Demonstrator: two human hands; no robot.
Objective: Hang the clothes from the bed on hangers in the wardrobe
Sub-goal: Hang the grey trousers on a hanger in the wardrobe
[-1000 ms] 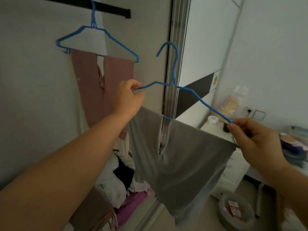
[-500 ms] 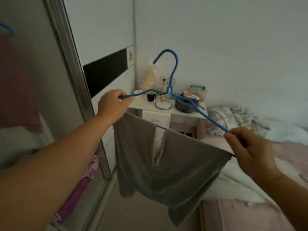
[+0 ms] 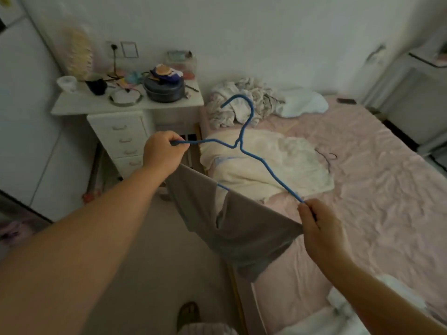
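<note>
The room is sitting in dim, flat light with a faint grey-green cast, and no lamp or window is showing. Shadows are staying soft: a weak one is lying under the overhang of the white surface (image 3: 79, 106), and the floor (image 3: 154, 262) below the forearms is looking murky. Nothing is glaring; the pale wall (image 3: 266, 32) is reading as dull grey. The whole picture is looking slightly smeared, with fine detail lost in the clutter on the surface and in the creases of the bed (image 3: 387, 201). Wide-angle distortion is bending straight lines toward the edges, and the near forearms are swelling large and soft at the bottom corners.
</note>
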